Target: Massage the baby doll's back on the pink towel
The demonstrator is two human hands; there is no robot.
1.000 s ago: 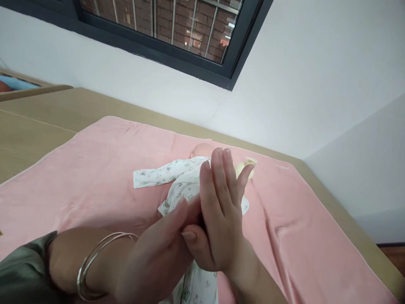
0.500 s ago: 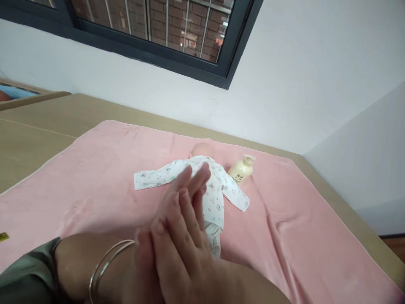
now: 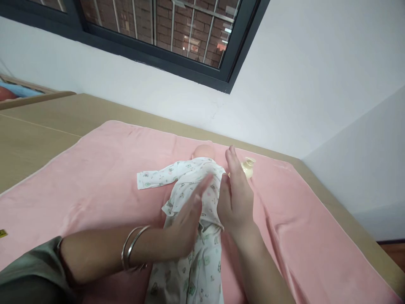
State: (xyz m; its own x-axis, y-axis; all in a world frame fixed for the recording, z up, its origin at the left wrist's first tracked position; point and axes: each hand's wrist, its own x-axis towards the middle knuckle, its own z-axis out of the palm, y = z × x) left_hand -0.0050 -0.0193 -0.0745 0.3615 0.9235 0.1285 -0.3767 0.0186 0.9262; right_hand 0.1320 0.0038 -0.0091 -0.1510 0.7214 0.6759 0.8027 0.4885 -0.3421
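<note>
A baby doll lies on a pink blanket, dressed in a white printed top and matching trousers. Above its body, my left hand is held flat with the fingers stretched out, slightly blurred, with nothing in it. My right hand is upright to the right of it, palm turned inward and fingers extended, also bare of any object. A gap separates the two palms. Behind the right hand stands a cream pump bottle, its lower part hidden.
The blanket covers a wooden surface set against a white wall. A dark-framed window with bars outside is above. At the far left is a wooden-railed edge with something blue behind it.
My hands were pressed together, palm to palm, and have now come apart. The right hand moved right and now partly covers the bottle; more of the doll's clothing shows.
</note>
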